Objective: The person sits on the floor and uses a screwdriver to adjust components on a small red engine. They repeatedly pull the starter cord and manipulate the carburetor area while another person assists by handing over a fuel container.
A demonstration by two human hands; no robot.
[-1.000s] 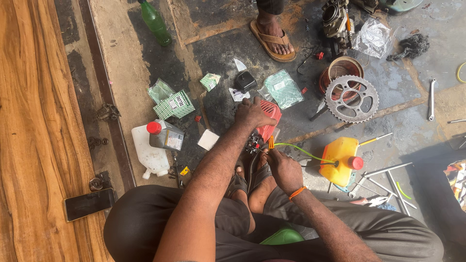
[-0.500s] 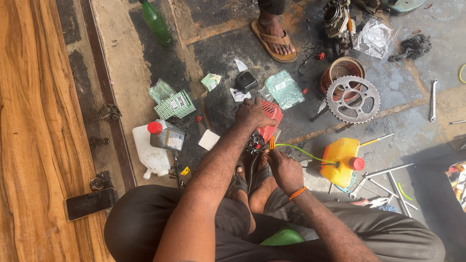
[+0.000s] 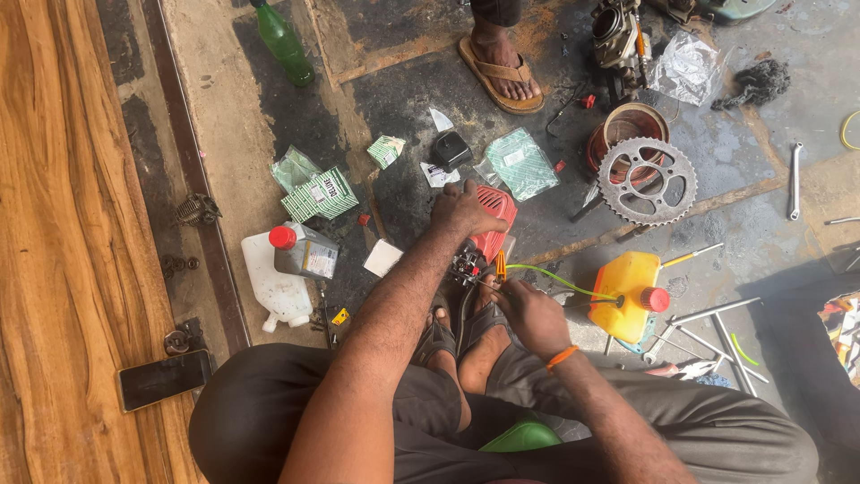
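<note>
I sit on the ground with a small engine between my feet; its red cover (image 3: 495,224) faces away from me. My left hand (image 3: 463,208) rests on top of that red cover and grips it. My right hand (image 3: 528,309) holds an orange-handled tool (image 3: 501,266) against the engine's metal parts (image 3: 468,266). A thin green hose (image 3: 555,280) runs from the engine to a yellow fuel tank (image 3: 627,285) with a red cap at my right.
A sprocket (image 3: 647,180) lies on a round brown part ahead right. Another person's sandalled foot (image 3: 502,67) stands at the top. Oil bottles (image 3: 300,253), green packets (image 3: 320,194), a green bottle (image 3: 285,40), a phone (image 3: 164,379), wrenches (image 3: 794,179) and rods lie around.
</note>
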